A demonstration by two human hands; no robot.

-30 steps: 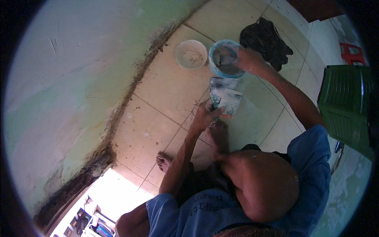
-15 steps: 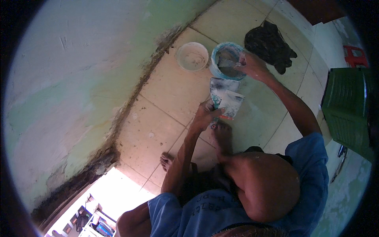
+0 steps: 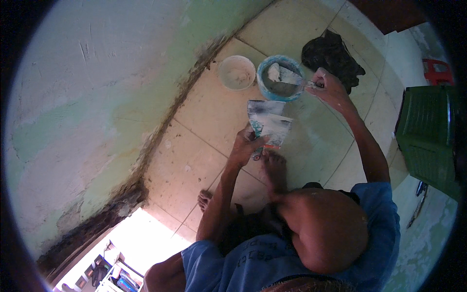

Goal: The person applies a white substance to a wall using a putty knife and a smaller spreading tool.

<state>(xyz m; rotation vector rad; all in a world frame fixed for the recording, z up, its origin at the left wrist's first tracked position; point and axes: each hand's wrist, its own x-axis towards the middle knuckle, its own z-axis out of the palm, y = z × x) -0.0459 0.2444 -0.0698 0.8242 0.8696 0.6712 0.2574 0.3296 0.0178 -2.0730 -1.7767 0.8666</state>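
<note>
My right hand [image 3: 330, 90] is closed on the handle of a trowel [image 3: 290, 76]. Its blade lies over the blue tub [image 3: 261, 90], with a lump of whitish paste [image 3: 274, 72] at the tip. Grey paste [image 3: 283, 89] sits in the tub. Closer to me, my left hand [image 3: 244, 145] grips two wide putty knives, one with a dark-streaked blade [image 3: 265, 107] and one with a white-smeared blade [image 3: 277, 128]. Their blades overlap and point away from me. A pale bowl [image 3: 237, 73] with whitish residue stands just left of the tub.
A crumpled black plastic bag [image 3: 332, 56] lies right of the tub. The patchy wall [image 3: 97, 121] rises on the left above tiled floor [image 3: 194, 146]. At the right are a green plastic crate [image 3: 428, 131] and a red stool [image 3: 436, 71]. My bare foot [image 3: 275, 170] is below the putty knives.
My right hand has drawn back to the right from over the tub, and the trowel has come up with a lump of paste. The left hand's putty knives have shifted slightly left.
</note>
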